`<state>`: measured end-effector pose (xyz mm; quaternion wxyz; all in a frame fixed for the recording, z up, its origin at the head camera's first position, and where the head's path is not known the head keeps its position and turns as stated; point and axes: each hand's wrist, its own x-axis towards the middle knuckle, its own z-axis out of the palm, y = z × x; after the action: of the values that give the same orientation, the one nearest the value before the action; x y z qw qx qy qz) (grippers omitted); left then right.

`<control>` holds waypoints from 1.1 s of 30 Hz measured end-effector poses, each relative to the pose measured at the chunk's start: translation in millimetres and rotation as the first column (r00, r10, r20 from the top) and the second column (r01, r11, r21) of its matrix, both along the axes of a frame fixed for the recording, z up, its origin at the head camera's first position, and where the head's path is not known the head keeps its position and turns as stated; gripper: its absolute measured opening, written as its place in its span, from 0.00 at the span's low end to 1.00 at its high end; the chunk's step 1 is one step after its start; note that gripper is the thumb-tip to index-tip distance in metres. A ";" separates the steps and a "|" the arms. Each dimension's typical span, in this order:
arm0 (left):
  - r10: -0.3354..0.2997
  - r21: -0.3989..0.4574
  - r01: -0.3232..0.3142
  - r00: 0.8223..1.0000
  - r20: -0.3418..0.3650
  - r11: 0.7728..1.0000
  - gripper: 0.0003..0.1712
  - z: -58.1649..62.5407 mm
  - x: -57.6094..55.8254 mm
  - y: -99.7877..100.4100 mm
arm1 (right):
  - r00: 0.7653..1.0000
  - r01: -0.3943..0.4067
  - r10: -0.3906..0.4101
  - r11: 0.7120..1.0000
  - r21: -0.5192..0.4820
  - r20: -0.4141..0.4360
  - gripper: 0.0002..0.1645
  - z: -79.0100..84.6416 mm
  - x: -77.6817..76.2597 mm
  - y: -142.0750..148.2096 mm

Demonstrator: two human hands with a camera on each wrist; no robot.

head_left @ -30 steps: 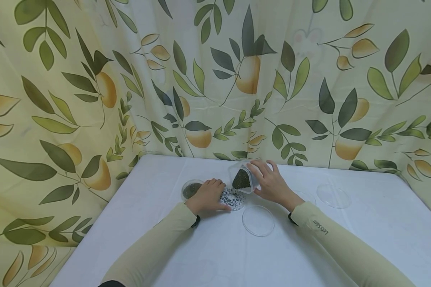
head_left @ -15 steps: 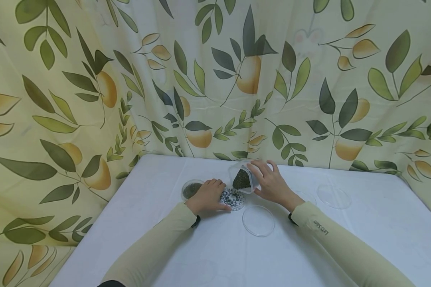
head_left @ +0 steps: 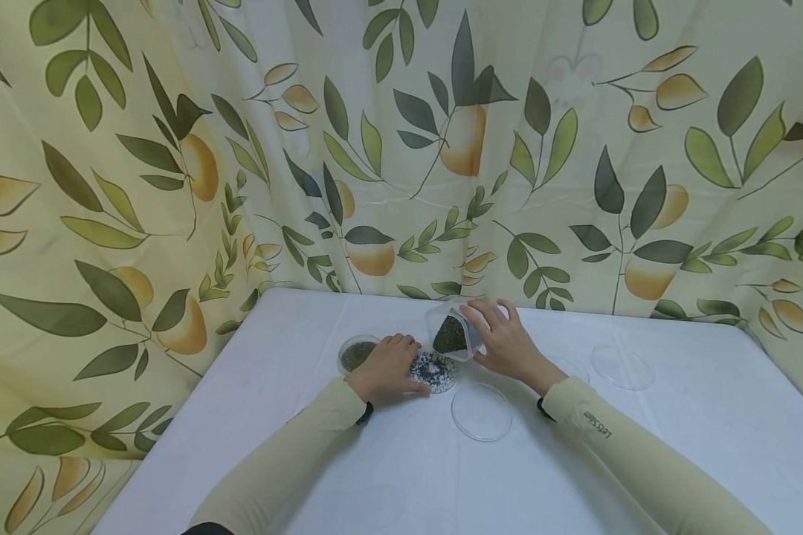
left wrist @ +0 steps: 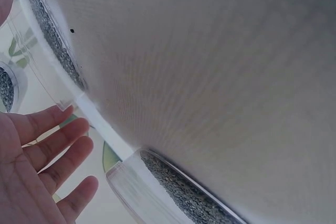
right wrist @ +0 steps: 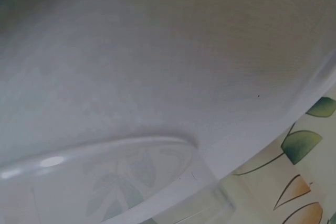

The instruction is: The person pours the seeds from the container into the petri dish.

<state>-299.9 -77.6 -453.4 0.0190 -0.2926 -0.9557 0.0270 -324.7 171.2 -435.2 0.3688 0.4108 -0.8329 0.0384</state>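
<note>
Near, speckled dish (head_left: 440, 390); just beyond, tilted tub (head_left: 471, 343) of dark flakes (head_left: 450, 336), apparently mid-pour.
Left hand (head_left: 383, 365): fingers spread, steadying dish; right hand (head_left: 507, 342) pinching tub's wall. Best tip slowly, mouth low over dish centre.

small dark lettering (head_left: 597, 423) that seems to read "let's slim" stands on the right sleeve (head_left: 649, 472).

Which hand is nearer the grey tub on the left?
Left. The left hand is just beside the grey tub; the right hand is past the speckled tub, gripping a tilted container.
</note>
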 end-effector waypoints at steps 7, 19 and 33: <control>0.002 0.002 -0.002 1.000 0.004 1.000 0.51 0.3 -0.1 0.2 | 1.000 0.004 -0.004 1.000 0.000 -0.002 0.59 0.5 0.4 -0.1; -0.006 0.000 0.006 1.000 0.001 1.000 0.50 -0.1 0.5 -0.3 | 1.000 0.003 -0.003 1.000 0.003 -0.010 0.59 1.8 1.8 -0.6; -0.002 0.005 0.002 1.000 0.005 1.000 0.51 0.9 1.8 0.2 | 0.999 -0.023 0.022 1.000 -0.014 -0.040 0.59 2.4 1.8 0.1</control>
<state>-298.1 -77.3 -452.5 0.0171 -0.2937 -0.9555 0.0240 -323.0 171.3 -432.9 0.3881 0.4182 -0.8203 0.0405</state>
